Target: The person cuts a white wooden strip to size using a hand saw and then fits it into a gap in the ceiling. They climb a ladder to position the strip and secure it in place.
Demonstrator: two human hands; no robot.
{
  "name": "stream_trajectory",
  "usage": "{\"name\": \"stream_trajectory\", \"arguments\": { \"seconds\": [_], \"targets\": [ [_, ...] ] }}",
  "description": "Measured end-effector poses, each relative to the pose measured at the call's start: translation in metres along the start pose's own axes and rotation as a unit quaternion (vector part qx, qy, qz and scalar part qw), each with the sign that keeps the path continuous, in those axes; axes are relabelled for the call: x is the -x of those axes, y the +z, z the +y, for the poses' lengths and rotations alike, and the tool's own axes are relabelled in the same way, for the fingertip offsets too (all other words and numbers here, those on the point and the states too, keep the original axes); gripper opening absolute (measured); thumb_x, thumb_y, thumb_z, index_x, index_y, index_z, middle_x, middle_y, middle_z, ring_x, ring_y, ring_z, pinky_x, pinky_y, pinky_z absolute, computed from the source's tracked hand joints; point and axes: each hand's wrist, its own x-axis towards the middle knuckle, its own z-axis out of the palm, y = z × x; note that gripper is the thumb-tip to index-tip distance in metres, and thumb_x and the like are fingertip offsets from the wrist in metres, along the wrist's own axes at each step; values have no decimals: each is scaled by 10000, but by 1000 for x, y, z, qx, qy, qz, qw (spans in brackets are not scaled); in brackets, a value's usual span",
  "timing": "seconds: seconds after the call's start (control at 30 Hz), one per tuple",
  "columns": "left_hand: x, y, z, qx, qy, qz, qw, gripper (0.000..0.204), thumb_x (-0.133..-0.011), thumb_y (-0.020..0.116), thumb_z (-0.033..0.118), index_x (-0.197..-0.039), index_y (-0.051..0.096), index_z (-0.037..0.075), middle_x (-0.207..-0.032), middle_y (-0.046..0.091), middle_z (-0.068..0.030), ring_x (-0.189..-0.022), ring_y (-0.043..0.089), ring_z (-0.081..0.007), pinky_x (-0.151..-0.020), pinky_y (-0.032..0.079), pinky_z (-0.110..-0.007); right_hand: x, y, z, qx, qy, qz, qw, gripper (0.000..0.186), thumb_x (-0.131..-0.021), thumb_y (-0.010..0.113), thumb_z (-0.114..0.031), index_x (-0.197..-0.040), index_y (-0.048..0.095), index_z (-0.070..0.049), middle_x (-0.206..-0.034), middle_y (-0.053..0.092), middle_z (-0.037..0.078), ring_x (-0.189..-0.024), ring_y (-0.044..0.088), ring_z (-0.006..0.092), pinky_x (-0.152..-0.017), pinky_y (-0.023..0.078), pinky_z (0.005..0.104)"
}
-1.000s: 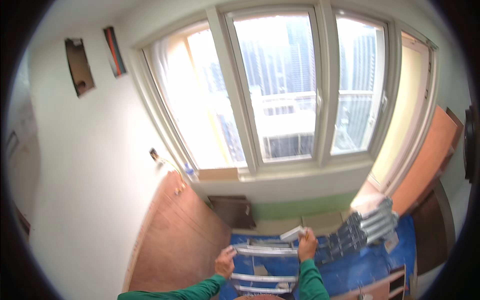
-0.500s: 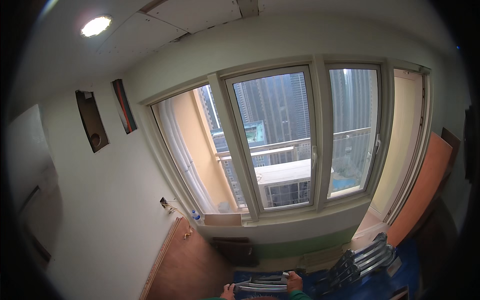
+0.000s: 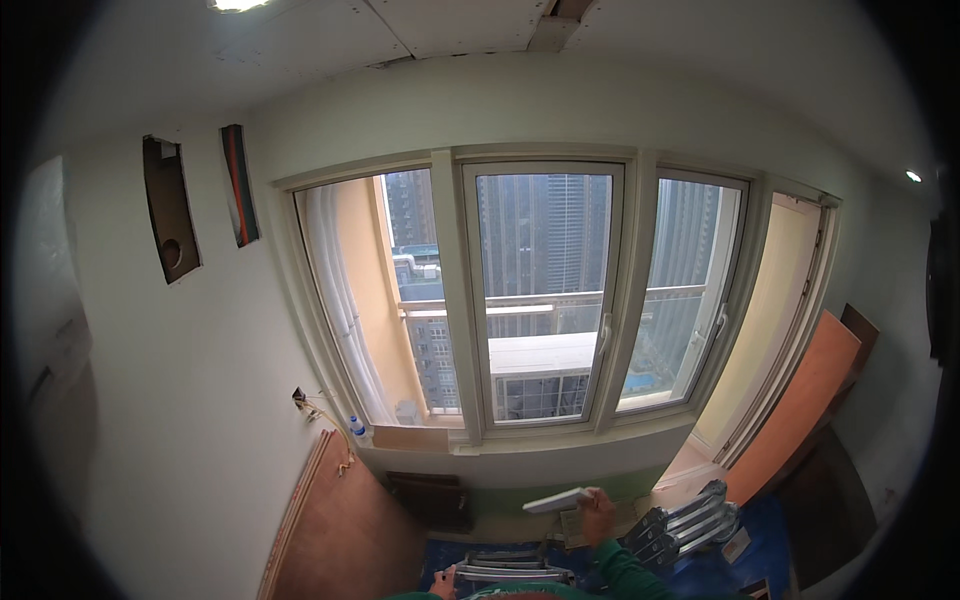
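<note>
My right hand (image 3: 598, 515) is raised in front of the low wall under the window. It grips one end of a flat, whitish, bar-shaped piece (image 3: 556, 501), whose exact kind I cannot make out. Below, at the lower edge, my left hand (image 3: 443, 582) has its fingers curled at the left end of a silvery metal frame (image 3: 505, 572) that looks like part of a folding ladder. This frame lies over a blue floor sheet (image 3: 765, 540); its near side is cut off by the picture and my green sleeves.
A folded metal ladder (image 3: 685, 525) lies to the right on the blue sheet. Brown boards (image 3: 345, 530) lean at the left wall, and an orange-brown panel (image 3: 795, 410) leans by the door opening. A bottle (image 3: 357, 425) stands on the sill, near loose wires (image 3: 320, 408).
My right hand has left the metal frame and risen, now carrying the whitish piece. My left hand stays at the frame's left end. The view has tilted and shifted.
</note>
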Motion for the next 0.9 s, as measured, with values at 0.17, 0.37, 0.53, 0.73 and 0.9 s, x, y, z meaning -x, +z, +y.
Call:
{"name": "stream_trajectory", "arguments": {
  "seconds": [0.17,0.37,0.53,0.73,0.9],
  "targets": [
    [-30,-59,138,185,66,-75,978,926,-909,628,447,-1558,167,-25,-1554,300,-313,-1342,499,-456,-1121,497,-501,-115,-16,-149,-156,-91,59,982,144,-983,693,-82,-1100,666,-2,-827,644,42,-765,623,141,-703,509,301],
    [-49,-197,389,366,271,-93,885,1087,-902,659,579,-1575,88,-56,-1562,271,-342,-1376,480,-465,-1138,489,-511,-186,-28,-319,-318,-221,40,921,105,-1048,605,-77,-1152,608,-67,-792,615,11,-549,460,22,-461,384,210],
    [-31,-307,589,443,450,-70,772,1229,-896,684,688,-1588,22,-81,-1569,247,-367,-1403,465,-472,-1152,482,-520,-227,-43,-433,-432,-309,-36,847,57,-1056,608,-129,-1025,569,-101,-776,604,13,-543,425,35,-482,379,220],
    [-11,-389,726,460,560,-72,685,760,-1016,700,333,-1479,298,-117,-1493,349,-317,-1442,387,-451,-1198,468,-513,-282,-64,-530,-441,-369,-82,814,169,-1056,645,-244,-1072,577,-90,-897,654,33,-571,400,45,-530,382,237],
    [-26,-451,812,443,606,-64,658,723,-1012,708,194,-1492,298,-159,-1518,381,-292,-1376,486,-417,-1169,508,-512,-325,-78,-612,-440,-312,-70,839,339,-1033,689,-329,-1195,592,-48,-1120,689,109,-579,411,86,-574,413,282]
  ]
}}
